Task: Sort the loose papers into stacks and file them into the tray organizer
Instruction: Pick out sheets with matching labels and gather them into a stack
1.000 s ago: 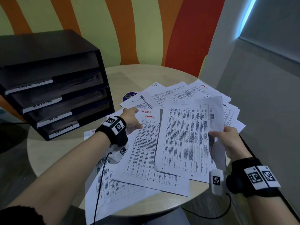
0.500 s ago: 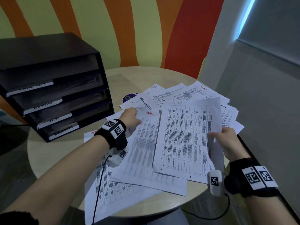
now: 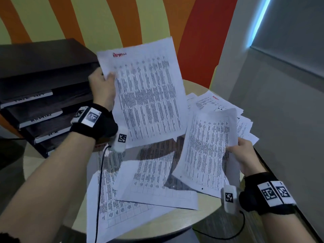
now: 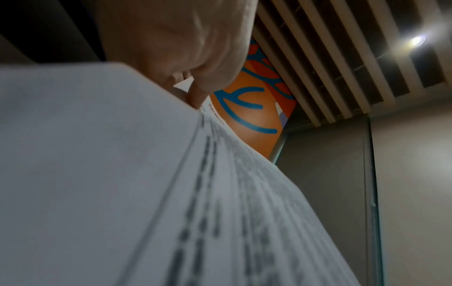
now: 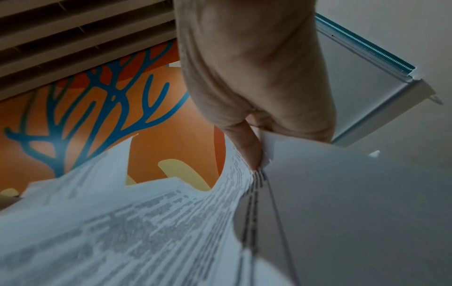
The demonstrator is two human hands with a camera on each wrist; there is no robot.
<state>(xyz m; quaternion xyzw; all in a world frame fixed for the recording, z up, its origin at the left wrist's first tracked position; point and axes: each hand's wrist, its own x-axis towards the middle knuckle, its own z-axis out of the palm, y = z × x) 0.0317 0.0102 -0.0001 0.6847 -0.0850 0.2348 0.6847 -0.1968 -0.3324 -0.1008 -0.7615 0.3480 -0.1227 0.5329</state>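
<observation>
A white printed sheet marked in red [image 3: 145, 95], earlier flat on the round beige counter [image 3: 177, 223], is now held aloft, pinched by the left hand [image 3: 102, 88]; another printed sheet [image 3: 206, 151] remains gripped by the right hand [image 3: 245, 155].

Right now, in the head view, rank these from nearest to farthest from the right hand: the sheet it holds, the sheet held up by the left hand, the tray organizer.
1. Sheet it holds, in its grip.
2. Raised sheet, up-left.
3. Tray organizer, far left.

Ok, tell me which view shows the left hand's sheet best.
The head view: the whole sheet shows, raised, red writing on top, the left hand pinching its edge. The left wrist view shows only a blurred close stretch by the fingers. The right wrist view doesn't clearly show it.
</observation>
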